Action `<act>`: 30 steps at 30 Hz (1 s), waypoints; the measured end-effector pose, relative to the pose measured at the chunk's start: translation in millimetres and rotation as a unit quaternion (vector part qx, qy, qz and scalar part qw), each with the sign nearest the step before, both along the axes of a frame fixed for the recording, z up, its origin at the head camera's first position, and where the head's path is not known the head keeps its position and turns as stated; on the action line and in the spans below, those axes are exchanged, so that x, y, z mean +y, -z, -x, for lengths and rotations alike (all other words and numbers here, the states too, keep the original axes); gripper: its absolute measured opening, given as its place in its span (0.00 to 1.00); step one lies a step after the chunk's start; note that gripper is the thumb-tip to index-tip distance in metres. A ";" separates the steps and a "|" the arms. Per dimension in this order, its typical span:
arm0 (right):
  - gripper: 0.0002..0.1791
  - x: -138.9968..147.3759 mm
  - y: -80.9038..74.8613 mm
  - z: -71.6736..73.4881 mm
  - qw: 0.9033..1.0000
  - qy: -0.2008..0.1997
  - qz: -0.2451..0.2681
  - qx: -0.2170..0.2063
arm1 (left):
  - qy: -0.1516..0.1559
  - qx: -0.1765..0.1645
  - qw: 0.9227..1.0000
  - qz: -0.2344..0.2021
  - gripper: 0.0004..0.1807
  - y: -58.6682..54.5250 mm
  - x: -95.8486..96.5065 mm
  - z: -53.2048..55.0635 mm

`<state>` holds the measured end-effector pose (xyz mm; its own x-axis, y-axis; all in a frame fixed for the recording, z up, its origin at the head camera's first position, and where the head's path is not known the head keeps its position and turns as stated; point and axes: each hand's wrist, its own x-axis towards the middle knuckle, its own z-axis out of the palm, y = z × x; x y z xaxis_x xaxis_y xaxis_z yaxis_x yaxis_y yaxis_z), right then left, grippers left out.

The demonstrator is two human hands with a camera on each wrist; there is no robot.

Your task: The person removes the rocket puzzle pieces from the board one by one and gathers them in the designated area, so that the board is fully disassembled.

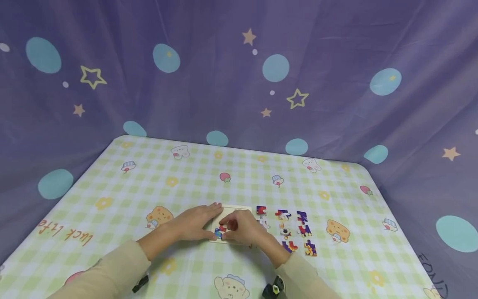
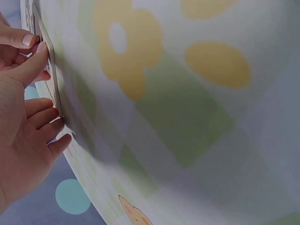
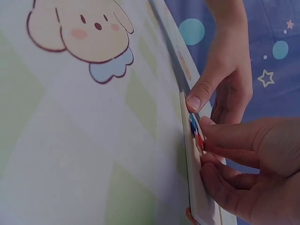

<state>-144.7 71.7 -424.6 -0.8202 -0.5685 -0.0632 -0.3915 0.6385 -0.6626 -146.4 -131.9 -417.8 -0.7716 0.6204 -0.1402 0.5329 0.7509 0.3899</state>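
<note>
A shallow pale wooden puzzle tray (image 1: 231, 210) lies near the table's front, its bare cream base partly showing. My left hand (image 1: 195, 222) rests along its left side, fingers extended at the far corner and thumb at the near one. Inside the near left part of the tray are colourful blue and red puzzle pieces (image 1: 218, 233). With curled fingers and thumb, my right hand (image 1: 243, 227) pinches a red puzzle piece (image 3: 200, 141) down at the tray. In the right wrist view, the left thumb (image 3: 194, 102) presses beside the blue part. My right fingers partly cover the held piece.
Right of the tray, loose jigsaw pieces (image 1: 284, 214) lie in rows, some partly hidden behind my right hand. A green-checked cloth (image 1: 149, 187) with cartoon prints covers the table. Behind it hangs a purple curtain (image 1: 224, 95). Black wrist straps (image 1: 274, 287) sit near the sleeves.
</note>
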 end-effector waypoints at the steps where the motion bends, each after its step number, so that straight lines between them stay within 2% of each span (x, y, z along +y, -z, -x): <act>1: 0.16 -0.1 0.2 0.4 1.000 0.003 0.003 -0.004 | 0.000 0.001 1.000 0.001 0.45 -0.3 -0.1 0.1; 7: 0.12 -1.6 0.3 2.5 0.999 0.031 0.020 -0.026 | 0.000 -0.002 1.000 0.000 0.45 -2.9 0.3 0.7; 14: 0.08 -3.9 3.2 3.4 0.997 0.053 0.054 -0.032 | -0.007 -0.013 1.000 0.001 0.46 -5.0 0.9 0.6; 23: 0.06 -6.6 7.7 4.8 0.986 0.092 0.099 -0.101 | -0.009 -0.013 1.000 0.010 0.46 -5.3 1.2 0.8; 30: 0.03 -8.3 11.0 5.2 0.986 0.104 0.106 -0.081 | -0.003 -0.009 1.000 0.028 0.45 -7.5 3.0 -0.1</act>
